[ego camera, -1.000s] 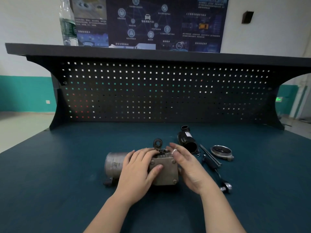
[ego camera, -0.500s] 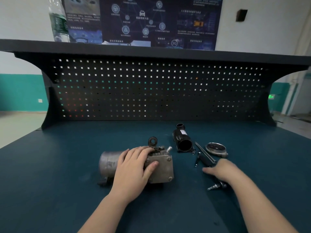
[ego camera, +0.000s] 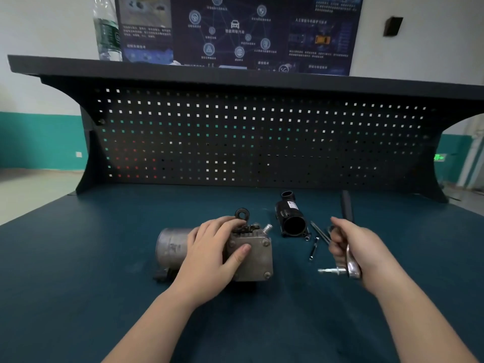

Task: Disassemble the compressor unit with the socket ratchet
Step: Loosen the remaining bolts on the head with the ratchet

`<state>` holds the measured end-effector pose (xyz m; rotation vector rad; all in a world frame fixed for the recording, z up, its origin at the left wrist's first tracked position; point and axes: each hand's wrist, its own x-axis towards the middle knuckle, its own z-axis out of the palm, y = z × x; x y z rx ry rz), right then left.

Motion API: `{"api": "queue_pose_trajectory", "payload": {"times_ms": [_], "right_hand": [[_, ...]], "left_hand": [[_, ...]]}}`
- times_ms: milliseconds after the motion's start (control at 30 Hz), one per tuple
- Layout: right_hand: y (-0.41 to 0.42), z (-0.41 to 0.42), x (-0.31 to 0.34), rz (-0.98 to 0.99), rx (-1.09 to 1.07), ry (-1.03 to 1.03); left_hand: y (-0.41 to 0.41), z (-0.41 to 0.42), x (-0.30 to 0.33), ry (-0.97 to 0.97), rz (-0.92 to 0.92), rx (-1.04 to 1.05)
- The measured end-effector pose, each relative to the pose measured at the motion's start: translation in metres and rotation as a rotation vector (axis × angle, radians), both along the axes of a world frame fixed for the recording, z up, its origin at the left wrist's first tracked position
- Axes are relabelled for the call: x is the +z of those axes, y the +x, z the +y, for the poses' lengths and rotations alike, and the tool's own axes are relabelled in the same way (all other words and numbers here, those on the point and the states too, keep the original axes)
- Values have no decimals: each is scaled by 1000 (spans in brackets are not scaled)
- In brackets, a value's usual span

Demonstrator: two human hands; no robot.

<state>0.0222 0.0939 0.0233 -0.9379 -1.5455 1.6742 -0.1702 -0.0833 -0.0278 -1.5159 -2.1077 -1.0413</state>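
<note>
The grey metal compressor unit (ego camera: 172, 247) lies on its side on the blue bench, cylinder to the left, square bolted end plate (ego camera: 258, 255) toward me. My left hand (ego camera: 212, 255) rests over its top, thumb on the plate, fingers curled over the far edge. To the right, lifted off the bench, my right hand (ego camera: 358, 247) grips the socket ratchet (ego camera: 349, 255). The ratchet's black handle points up and away, its head is low, and a bit sticks out to the left.
A black plastic tube part (ego camera: 292, 221) lies behind and right of the compressor. Long loose bolts (ego camera: 314, 244) lie between it and my right hand. The bench top (ego camera: 78, 271) ends at a perforated back panel (ego camera: 248, 140).
My right hand left the compressor, reached to the ratchet lying on the right and lifted it off the bench. The left hand stayed on the compressor. The metal ring part is no longer seen.
</note>
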Motion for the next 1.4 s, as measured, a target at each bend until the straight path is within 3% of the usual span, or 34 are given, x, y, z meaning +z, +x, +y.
{"api": "queue_pose_trajectory", "payload": {"times_ms": [167,300,400,600,833,1233,1400], "right_hand": [[-11,-40,6,107,115,-28],[-25,-63,7,444,97,42],[-30,-71,6,547,31,172],[-30,-67,1,526,-90,206],[-35,-69,-3,447,-68,158],[-41,-83,-5,563,-220,51],[-45,-101,-12,564,-261,211]], "left_hand": [[3,6,-1,-34,45,-56],[4,7,-1,-28,44,-42],[5,7,-1,-20,38,-46],[4,7,0,-16,37,-63],[4,8,0,2,35,-74],[8,11,-3,109,30,-133],[10,11,-1,119,24,-136]]}}
